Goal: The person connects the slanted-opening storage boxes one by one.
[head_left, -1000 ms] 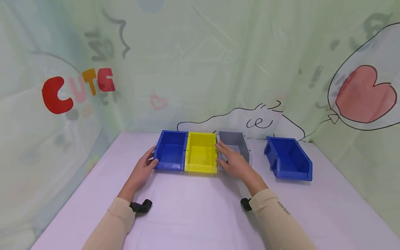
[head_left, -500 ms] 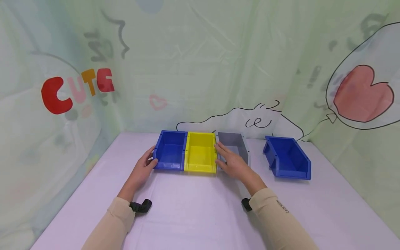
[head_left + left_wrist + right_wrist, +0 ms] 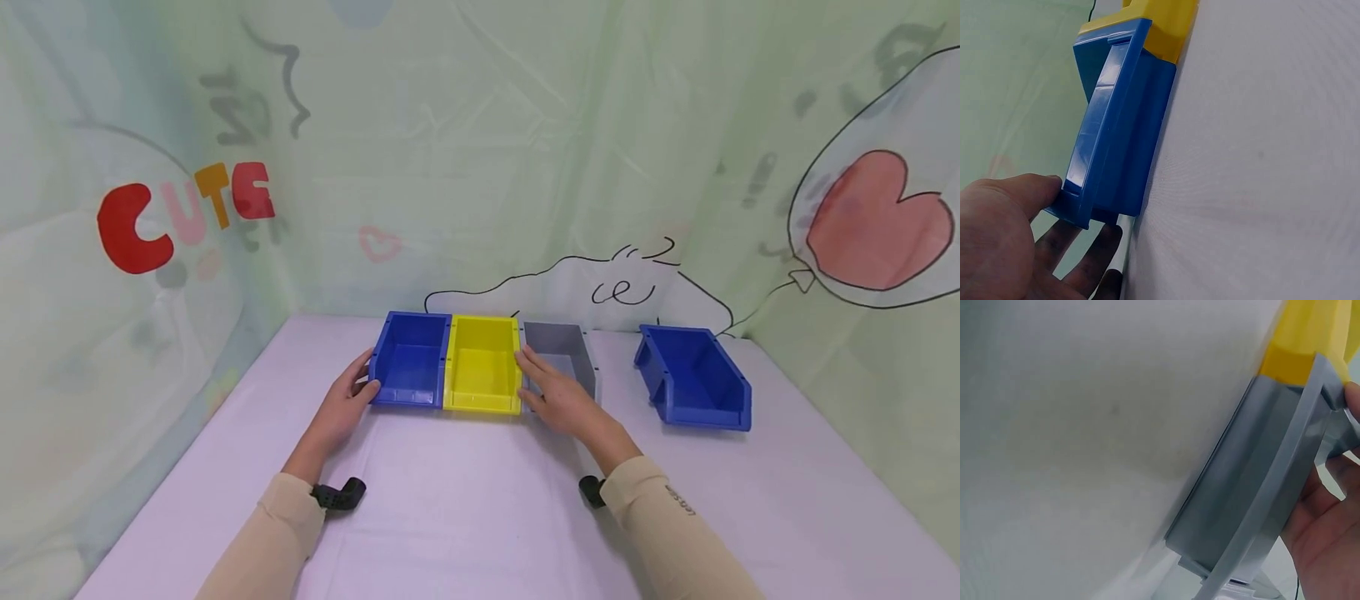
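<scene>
blue bins (image 3: 408,367), yellow bin (image 3: 484,367), grey bin (image 3: 555,337) — pale lilac tabletop (image 3: 450,500), beige sleeves (image 3: 258,533), heart-printed pale green curtain (image 3: 480,167)

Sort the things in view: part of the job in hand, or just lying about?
Part of the job:
Left blue bin, gripped by the left hand
Yellow bin, middle of the row
Grey bin, right hand at its rim

Probably just lying about:
Right blue bin, apart and untouched

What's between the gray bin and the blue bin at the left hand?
The yellow bin: head view shows it standing in the row between the blue bin and gray bin.
</scene>
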`<state>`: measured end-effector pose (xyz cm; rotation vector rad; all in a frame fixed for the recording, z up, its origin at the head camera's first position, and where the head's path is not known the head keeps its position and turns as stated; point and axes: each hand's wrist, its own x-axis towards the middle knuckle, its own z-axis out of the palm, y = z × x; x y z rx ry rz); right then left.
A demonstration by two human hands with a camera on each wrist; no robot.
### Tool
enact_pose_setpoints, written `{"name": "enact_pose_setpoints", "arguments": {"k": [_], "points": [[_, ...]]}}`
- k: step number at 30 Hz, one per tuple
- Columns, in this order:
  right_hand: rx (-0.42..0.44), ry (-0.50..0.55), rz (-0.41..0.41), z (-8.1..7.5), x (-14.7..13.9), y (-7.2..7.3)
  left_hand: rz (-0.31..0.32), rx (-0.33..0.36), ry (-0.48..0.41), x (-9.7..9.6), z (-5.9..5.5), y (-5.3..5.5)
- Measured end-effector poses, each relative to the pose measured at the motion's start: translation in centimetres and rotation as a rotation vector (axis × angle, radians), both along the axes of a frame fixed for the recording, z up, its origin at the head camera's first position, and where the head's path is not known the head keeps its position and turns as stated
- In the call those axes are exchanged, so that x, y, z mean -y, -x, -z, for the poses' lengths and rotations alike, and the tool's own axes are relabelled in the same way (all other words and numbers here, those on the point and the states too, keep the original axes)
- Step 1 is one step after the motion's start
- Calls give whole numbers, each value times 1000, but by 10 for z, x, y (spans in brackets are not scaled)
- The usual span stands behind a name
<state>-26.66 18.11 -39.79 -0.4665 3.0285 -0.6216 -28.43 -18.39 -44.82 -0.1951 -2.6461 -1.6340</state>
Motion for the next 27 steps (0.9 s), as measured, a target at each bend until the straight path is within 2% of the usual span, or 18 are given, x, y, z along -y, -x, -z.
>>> {"name": "enact_pose_setpoints", "arguments": {"k": [8, 17, 24, 27], "points": [[4, 9, 8, -4, -1, -2, 8, 5, -4, -1, 0, 0], [-34, 0, -4, -7, 0, -2, 4, 6, 0, 0, 0, 2], [-127, 64, -20, -7, 4, -2, -2, 13, 5, 1, 2, 0], [-165, 86, 0, -10, 5, -4, 4, 8, 1, 1, 2, 1]]}}
